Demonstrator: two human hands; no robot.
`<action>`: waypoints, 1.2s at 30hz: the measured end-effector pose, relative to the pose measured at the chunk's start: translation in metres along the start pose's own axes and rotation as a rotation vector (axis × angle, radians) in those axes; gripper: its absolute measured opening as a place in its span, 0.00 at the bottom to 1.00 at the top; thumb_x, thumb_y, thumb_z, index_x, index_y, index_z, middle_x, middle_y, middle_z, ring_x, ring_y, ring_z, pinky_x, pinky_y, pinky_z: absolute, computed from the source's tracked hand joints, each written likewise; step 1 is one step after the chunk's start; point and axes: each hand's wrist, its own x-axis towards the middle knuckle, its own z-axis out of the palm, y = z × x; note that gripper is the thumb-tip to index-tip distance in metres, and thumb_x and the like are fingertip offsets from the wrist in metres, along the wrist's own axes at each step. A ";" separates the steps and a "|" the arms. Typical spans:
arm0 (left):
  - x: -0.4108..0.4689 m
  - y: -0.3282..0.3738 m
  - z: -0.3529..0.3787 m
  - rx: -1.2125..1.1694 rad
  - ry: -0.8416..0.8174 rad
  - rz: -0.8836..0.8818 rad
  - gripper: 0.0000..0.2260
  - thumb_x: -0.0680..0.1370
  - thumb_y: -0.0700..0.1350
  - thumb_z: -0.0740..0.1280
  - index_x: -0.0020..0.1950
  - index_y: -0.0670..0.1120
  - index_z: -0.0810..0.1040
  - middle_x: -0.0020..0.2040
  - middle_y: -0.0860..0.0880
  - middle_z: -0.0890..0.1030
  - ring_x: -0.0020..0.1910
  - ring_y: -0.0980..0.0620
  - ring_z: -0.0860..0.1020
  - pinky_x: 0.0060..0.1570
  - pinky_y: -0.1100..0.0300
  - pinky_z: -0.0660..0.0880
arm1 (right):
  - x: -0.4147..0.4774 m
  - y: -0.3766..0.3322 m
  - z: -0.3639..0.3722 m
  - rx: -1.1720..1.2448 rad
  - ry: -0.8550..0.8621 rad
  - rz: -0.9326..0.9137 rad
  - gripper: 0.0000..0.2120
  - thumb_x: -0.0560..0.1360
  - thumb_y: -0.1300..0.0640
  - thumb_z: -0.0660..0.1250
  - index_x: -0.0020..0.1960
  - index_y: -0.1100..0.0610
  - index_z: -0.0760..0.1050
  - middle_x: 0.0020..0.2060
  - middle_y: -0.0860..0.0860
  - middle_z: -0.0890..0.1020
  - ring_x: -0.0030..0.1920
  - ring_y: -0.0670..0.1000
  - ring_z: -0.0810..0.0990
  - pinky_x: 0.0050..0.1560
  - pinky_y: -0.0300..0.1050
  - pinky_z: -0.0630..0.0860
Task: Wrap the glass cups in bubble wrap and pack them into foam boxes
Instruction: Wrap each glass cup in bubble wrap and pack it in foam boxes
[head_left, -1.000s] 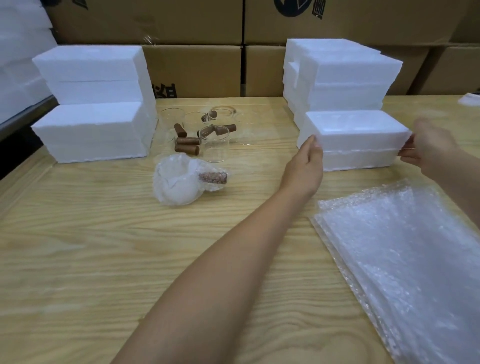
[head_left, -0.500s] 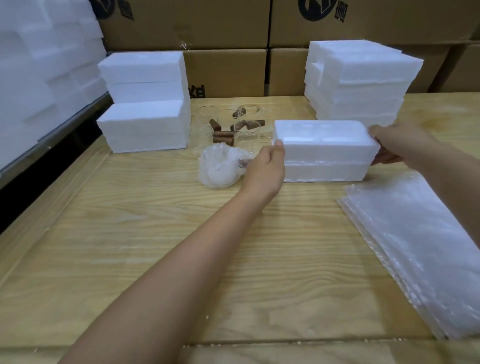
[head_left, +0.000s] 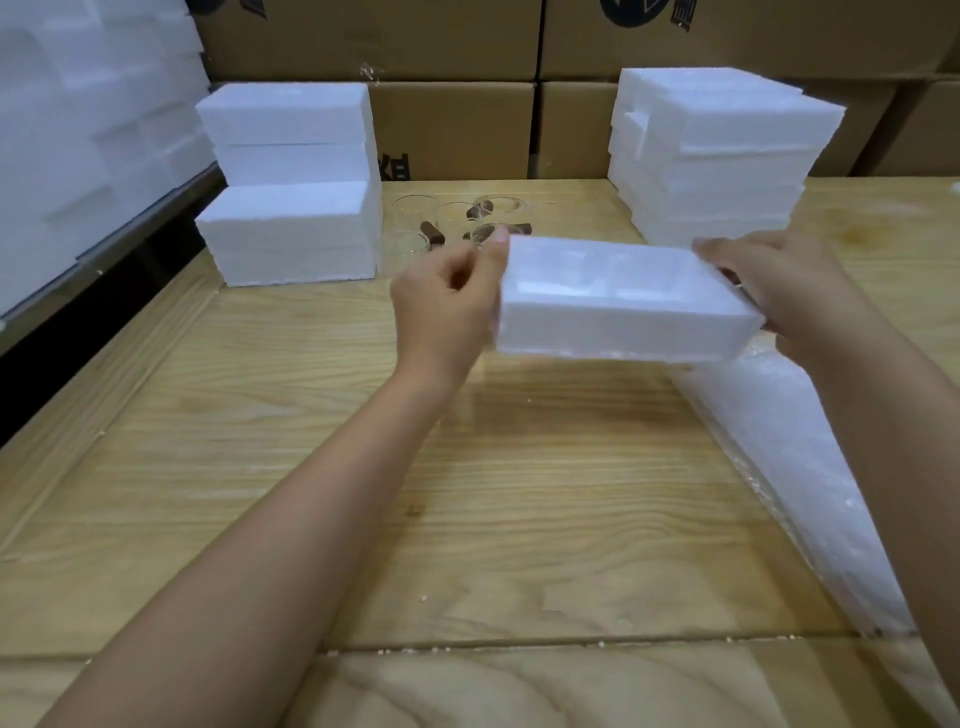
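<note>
I have the foam box (head_left: 623, 312) between my two hands, raised a little off the table (head_left: 467, 493) with its shadow lying under it, its long side facing me. It is light and stiff but crumbly, so I judge the short ends are the place to take it, with a gentle squeeze; pressing hard on the corners would dent them or break bits off. My left hand (head_left: 441, 306) grips the left end, thumb up on the top corner and fingers curled against the side. My right hand (head_left: 779, 291) holds the right end, fingers bent over the top edge, thumb underneath I think, though I cannot see it. Both forearms reach straight out, wrists level. The glass cups (head_left: 415, 218) stand just beyond my left hand, clear, slippery and breakable, best taken round the body. The bubble wrap (head_left: 779, 467) lies in a soft, floppy pile under my right forearm. Stacks of foam (head_left: 291, 208) sit farther out on both sides.
</note>
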 end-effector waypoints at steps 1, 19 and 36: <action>-0.001 -0.005 -0.008 -0.036 -0.033 -0.017 0.23 0.78 0.44 0.66 0.24 0.49 0.64 0.19 0.57 0.64 0.22 0.60 0.63 0.28 0.67 0.63 | -0.006 0.002 0.005 0.000 -0.030 0.002 0.11 0.74 0.52 0.69 0.37 0.56 0.71 0.33 0.50 0.73 0.31 0.49 0.73 0.27 0.37 0.67; -0.014 -0.048 -0.068 0.059 -0.209 -0.168 0.11 0.62 0.38 0.60 0.25 0.46 0.58 0.23 0.54 0.57 0.25 0.58 0.54 0.26 0.66 0.53 | -0.031 0.035 0.059 -0.174 -0.187 -0.014 0.20 0.74 0.45 0.69 0.36 0.62 0.73 0.26 0.50 0.79 0.25 0.48 0.77 0.26 0.39 0.71; 0.011 -0.067 -0.067 -0.037 -0.285 -0.441 0.18 0.78 0.38 0.61 0.59 0.57 0.81 0.52 0.61 0.83 0.51 0.62 0.81 0.44 0.71 0.75 | 0.009 -0.021 0.140 -0.988 -0.438 -0.531 0.14 0.75 0.61 0.64 0.34 0.49 0.66 0.35 0.45 0.69 0.52 0.54 0.64 0.48 0.46 0.53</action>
